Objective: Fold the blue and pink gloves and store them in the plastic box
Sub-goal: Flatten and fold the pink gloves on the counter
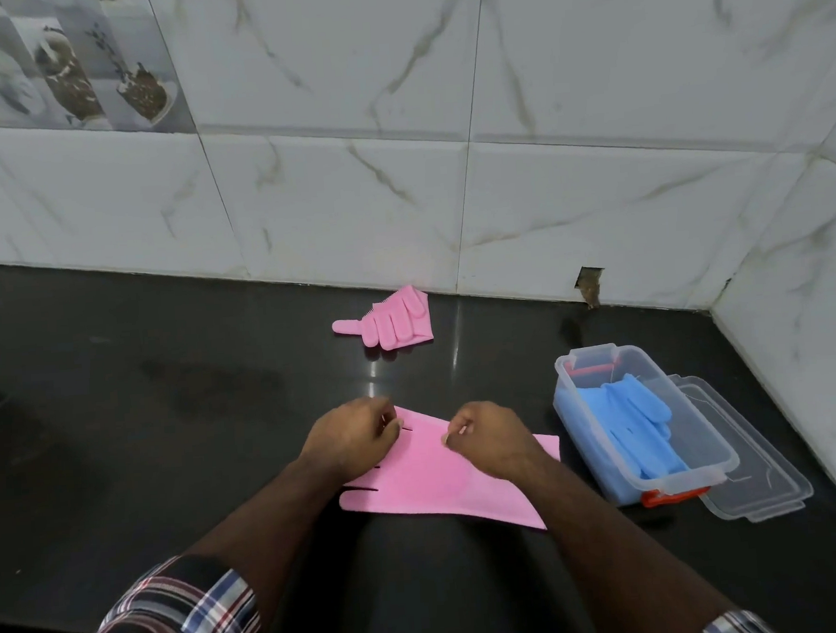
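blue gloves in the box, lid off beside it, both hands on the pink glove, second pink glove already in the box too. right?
Not quite. In the head view the second pink glove lies folded on the counter near the wall, not in the box. The rest holds.

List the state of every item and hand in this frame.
Near pink glove: flat on the counter, unfolded.
Far pink glove: folded, by the wall.
Blue gloves: inside the box.
Plastic box: open.
Lid: off, beside the box.
Left hand: pinching near glove.
Right hand: pinching near glove.
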